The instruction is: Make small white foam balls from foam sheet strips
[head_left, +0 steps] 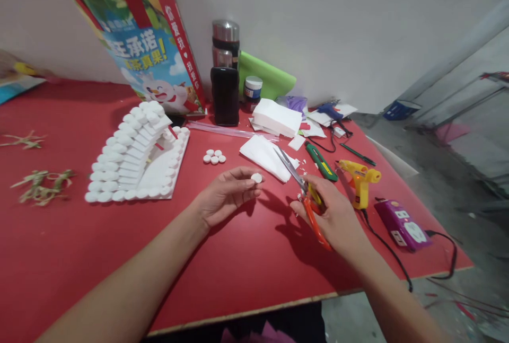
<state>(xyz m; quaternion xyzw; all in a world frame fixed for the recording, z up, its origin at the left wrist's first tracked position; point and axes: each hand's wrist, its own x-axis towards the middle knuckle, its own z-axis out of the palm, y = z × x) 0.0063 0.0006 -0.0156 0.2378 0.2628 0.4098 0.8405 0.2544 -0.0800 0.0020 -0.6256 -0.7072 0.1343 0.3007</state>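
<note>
Pinched between the thumb and fingers of my left hand (228, 192) is a small white disc (256, 178). My right hand (332, 210) holds scissors (293, 170) with orange and yellow handles, their blades pointing up and left, away from the disc. Several matching white discs (214, 157) lie grouped on the red table beyond my left hand. To the left stands a white model (137, 157) with stepped rows edged by round white pieces. Folded white sheets (266, 156) lie just past the blade tips.
A yellow glue gun (360, 178), a green utility knife (321, 161) and a purple box (403, 225) with a cable lie at right. Behind are a black phone (225, 96), a jar (253, 90) and a printed bag (147, 46). Straw figures (42, 186) lie far left.
</note>
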